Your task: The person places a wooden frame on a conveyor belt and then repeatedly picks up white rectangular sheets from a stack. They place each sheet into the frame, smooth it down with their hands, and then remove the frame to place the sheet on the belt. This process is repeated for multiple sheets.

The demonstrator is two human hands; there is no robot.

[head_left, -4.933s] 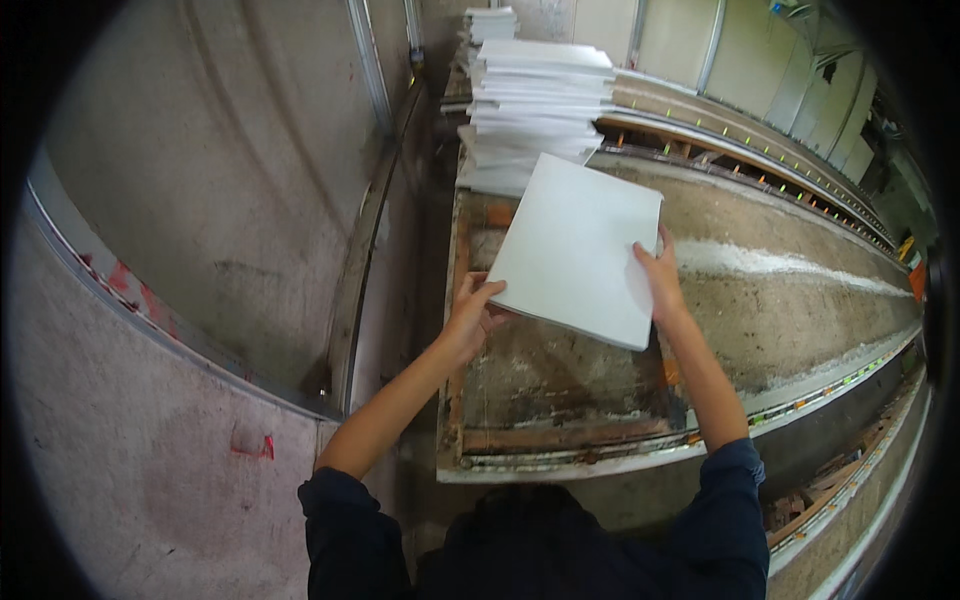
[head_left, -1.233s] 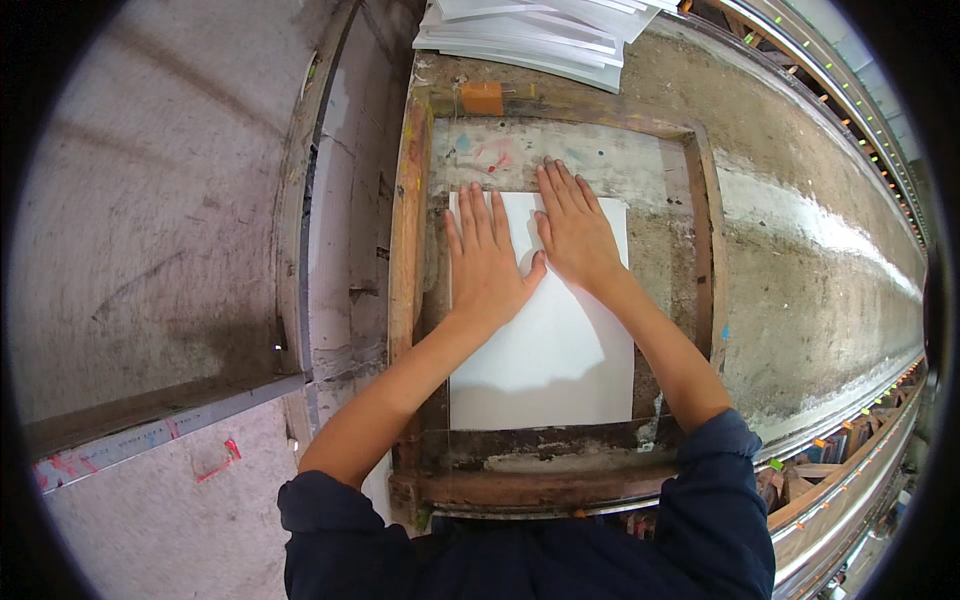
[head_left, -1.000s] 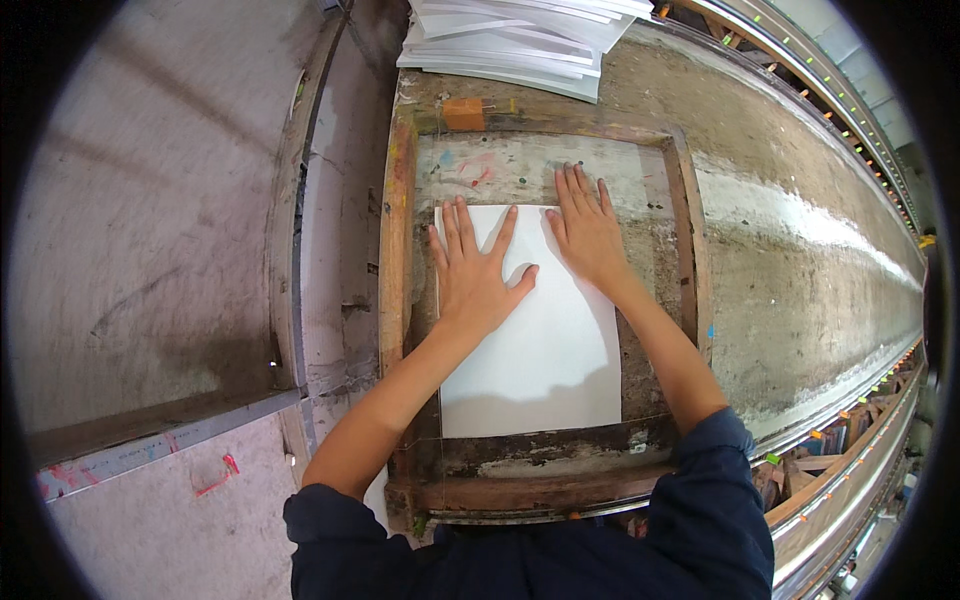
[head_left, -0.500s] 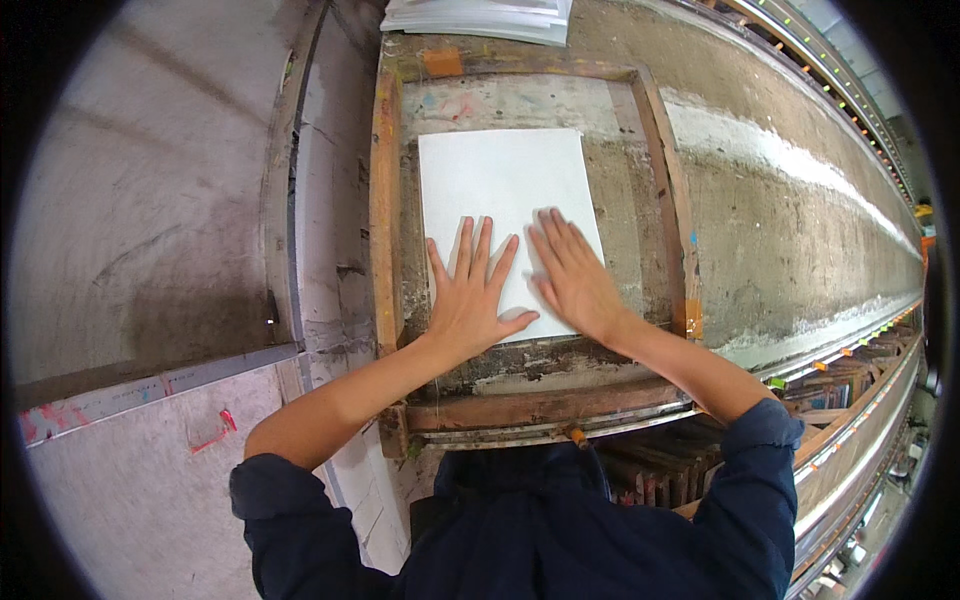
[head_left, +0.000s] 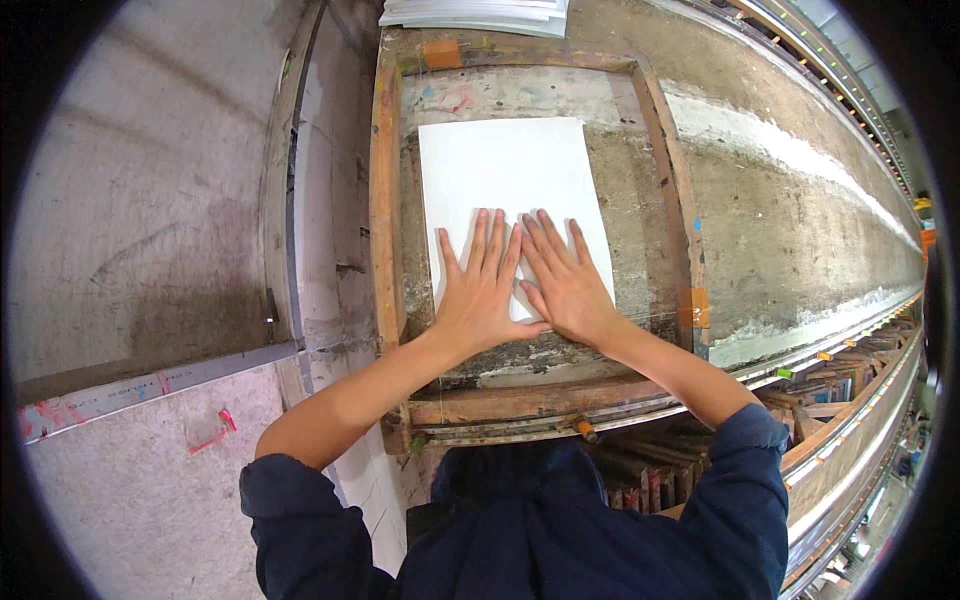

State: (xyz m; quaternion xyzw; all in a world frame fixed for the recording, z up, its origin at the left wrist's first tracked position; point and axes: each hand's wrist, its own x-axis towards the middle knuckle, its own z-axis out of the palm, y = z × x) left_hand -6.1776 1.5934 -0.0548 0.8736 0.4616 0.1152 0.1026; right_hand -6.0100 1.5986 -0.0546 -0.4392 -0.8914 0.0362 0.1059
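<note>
A white sheet of paper [head_left: 505,165] lies flat inside a wooden frame [head_left: 385,220], which rests on a long stained table. My left hand [head_left: 482,285] is spread on the lower left part of the sheet, palm down, its thumb pointing right. Beside it, my right hand [head_left: 570,285] lies on the lower right part with fingers stretched out and tilted to the left. The two hands are close together, and neither grips anything. Both palms hide the sheet's lower edge in part.
Beyond the frame is a stack of white sheets [head_left: 475,14]. The long table [head_left: 770,230] runs off to the right, with a metal rail along its near edge. Wooden frames [head_left: 660,470] are stored beneath it. A grey wall [head_left: 150,200] stands at the left.
My right hand has moved slightly left and down toward my left hand, and its fingers have spread. The left hand stays spread on the sheet.
</note>
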